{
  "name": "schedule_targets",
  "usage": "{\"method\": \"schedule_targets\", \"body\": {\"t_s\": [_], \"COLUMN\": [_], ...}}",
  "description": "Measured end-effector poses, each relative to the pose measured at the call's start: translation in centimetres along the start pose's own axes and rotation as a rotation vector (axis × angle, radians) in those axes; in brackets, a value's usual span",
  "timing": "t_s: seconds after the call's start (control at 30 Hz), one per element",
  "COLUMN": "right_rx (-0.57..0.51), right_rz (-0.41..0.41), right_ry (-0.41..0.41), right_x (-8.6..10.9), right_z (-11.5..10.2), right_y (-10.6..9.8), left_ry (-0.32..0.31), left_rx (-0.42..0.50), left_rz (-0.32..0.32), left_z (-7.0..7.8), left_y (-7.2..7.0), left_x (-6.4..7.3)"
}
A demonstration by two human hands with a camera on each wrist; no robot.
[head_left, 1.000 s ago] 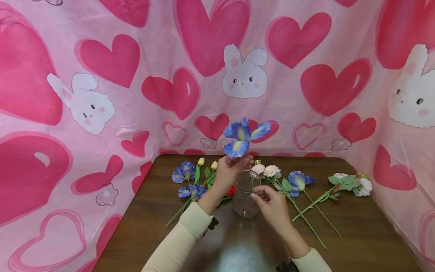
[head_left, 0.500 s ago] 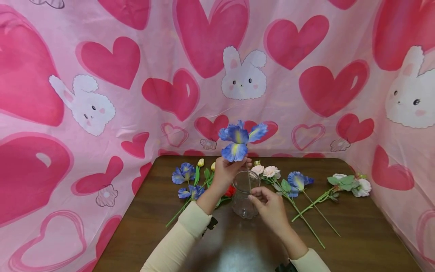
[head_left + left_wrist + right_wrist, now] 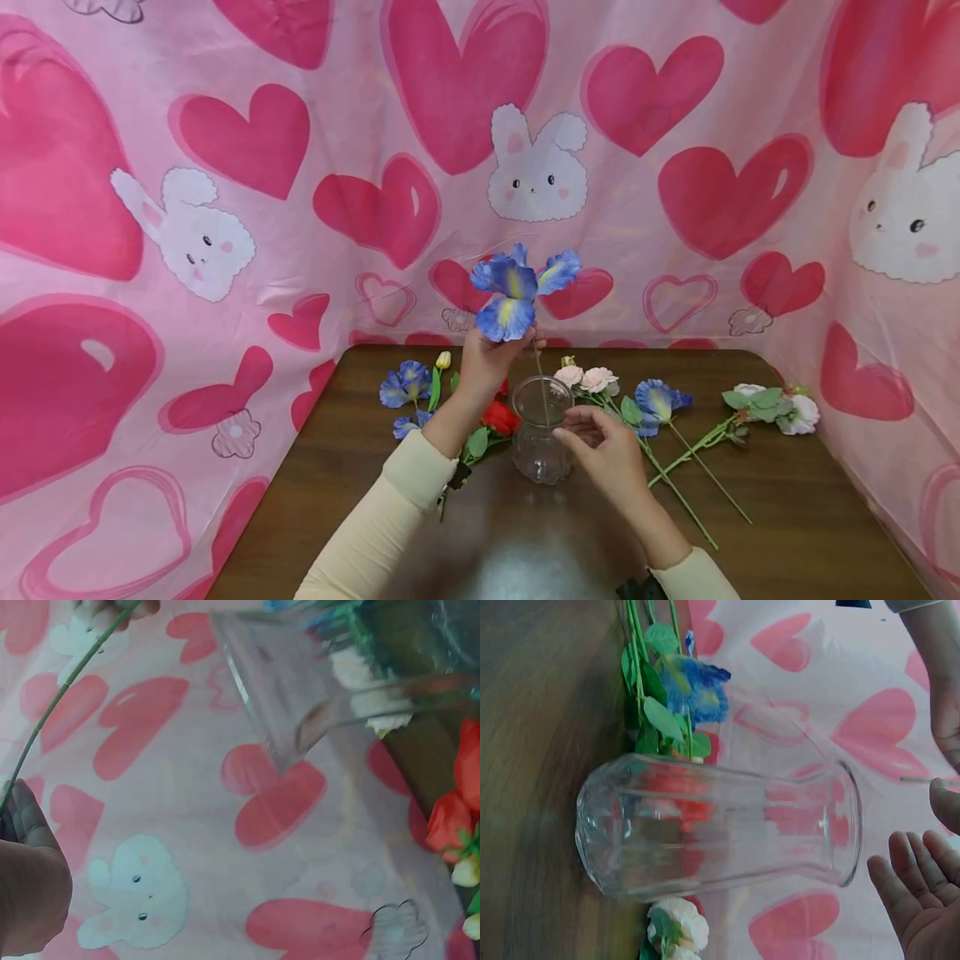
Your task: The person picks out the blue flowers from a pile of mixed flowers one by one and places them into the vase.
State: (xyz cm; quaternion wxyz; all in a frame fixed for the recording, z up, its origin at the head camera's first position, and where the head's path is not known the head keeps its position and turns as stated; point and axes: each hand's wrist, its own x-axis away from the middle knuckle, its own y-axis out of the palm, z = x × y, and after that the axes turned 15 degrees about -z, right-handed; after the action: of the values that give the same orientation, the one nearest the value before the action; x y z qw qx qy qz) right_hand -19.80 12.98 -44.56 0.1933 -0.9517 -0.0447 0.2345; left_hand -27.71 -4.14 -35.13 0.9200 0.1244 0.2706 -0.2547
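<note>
My left hand (image 3: 487, 358) holds a blue artificial iris (image 3: 510, 292) by its stem, just under the bloom. In the head view the thin stem slants down in front of a clear glass vase (image 3: 542, 467) standing upright on the table. Seen from the right wrist, the stem's lower end (image 3: 915, 780) is above the vase mouth, outside the glass. My right hand (image 3: 607, 454) is beside the vase rim, its thumb and fingers spread apart near the stem. In the left wrist view the green stem (image 3: 60, 697) runs between both hands.
Left of the vase lie blue irises (image 3: 405, 383), a yellow tulip (image 3: 443, 360) and red flowers (image 3: 498, 417). Pale pink roses (image 3: 598, 379), another blue iris (image 3: 658, 402) and white flowers (image 3: 801, 412) lie right. A heart-patterned pink cloth (image 3: 637, 192) hangs around the brown table (image 3: 817, 525).
My left hand dipped slightly, then rose, with the iris shifting left. The right fingers, earlier pinching the stem, are now spread off it. The vase stays put.
</note>
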Motion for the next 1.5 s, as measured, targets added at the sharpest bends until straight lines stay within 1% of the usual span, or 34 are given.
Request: {"method": "schedule_targets", "body": {"t_s": [0.13,0.17,0.23,0.33,0.37,0.4,0.43,0.5,0.6,0.63,0.67,0.7,0.83,0.9,0.97,1.07,1.13,1.2,1.3,1.4,1.5], "right_rx": [0.049,0.06,0.083,0.107,0.113,0.115,0.111,0.1,0.091,0.093,0.102,0.11,0.13,0.136,0.133,0.125,0.116,0.104,0.078,0.053,0.048], "right_rz": [0.044,0.056,0.073,0.073,0.068,0.061,0.049,0.024,-0.023,-0.04,-0.052,-0.065,-0.102,-0.113,-0.121,-0.125,-0.125,-0.126,-0.135,-0.148,-0.157], "right_ry": [0.018,0.029,0.054,0.086,0.094,0.101,0.106,0.123,0.147,0.158,0.169,0.178,0.215,0.227,0.242,0.258,0.263,0.264,0.251,0.239,0.23], "right_x": [-0.3,-0.4,-0.4,-0.5,-0.5,-0.5,-0.5,-0.4,-0.5,-0.5,-0.5,-0.5,-0.7,-0.8,-0.9,-1.0,-0.9,-0.9,-0.9,-0.9,-0.8], "right_z": [0.5,0.6,0.9,1.4,1.7,1.9,2.2,2.7,3.6,3.8,4.1,4.3,5.1,5.5,5.9,6.5,6.9,7.2,7.5,7.7,7.8], "right_y": [-0.6,-0.8,-0.9,-0.9,-0.9,-0.8,-0.7,-0.4,0.0,0.2,0.3,0.4,1.0,1.3,1.6,2.1,2.4,2.7,3.0,3.3,3.4], "left_ry": [0.014,0.025,0.042,0.055,0.057,0.057,0.059,0.051,0.023,0.013,0.001,-0.009,-0.034,-0.051,-0.067,-0.072,-0.078,-0.097,-0.143,-0.171,-0.168], "left_rx": [-0.07,-0.063,-0.012,0.044,0.05,0.036,0.005,-0.125,-0.328,-0.373,-0.414,-0.413,-0.328,-0.343,-0.383,-0.458,-0.475,-0.491,-0.55,-0.573,-0.567], "left_rz": [0.023,0.026,0.043,0.079,0.09,0.103,0.122,0.155,0.185,0.189,0.182,0.166,0.109,0.097,0.093,0.087,0.072,0.064,0.069,0.069,0.046], "left_z": [1.0,1.2,1.5,1.5,1.5,1.4,1.3,0.9,0.0,-0.4,-0.7,-1.1,-2.4,-3.0,-3.6,-4.6,-5.1,-5.5,-6.1,-6.6,-7.0], "left_y": [-0.3,-0.4,-0.5,-0.7,-0.8,-0.9,-1.0,-1.2,-1.5,-1.6,-1.6,-1.6,-1.6,-1.6,-1.5,-1.4,-1.2,-1.1,-0.8,-0.6,-0.5], "left_x": [-0.9,-1.1,-1.5,-2.0,-2.1,-2.2,-2.3,-2.2,-1.9,-1.8,-1.6,-1.5,-1.0,-0.7,-0.4,0.0,0.3,0.5,0.9,1.2,1.4]}}
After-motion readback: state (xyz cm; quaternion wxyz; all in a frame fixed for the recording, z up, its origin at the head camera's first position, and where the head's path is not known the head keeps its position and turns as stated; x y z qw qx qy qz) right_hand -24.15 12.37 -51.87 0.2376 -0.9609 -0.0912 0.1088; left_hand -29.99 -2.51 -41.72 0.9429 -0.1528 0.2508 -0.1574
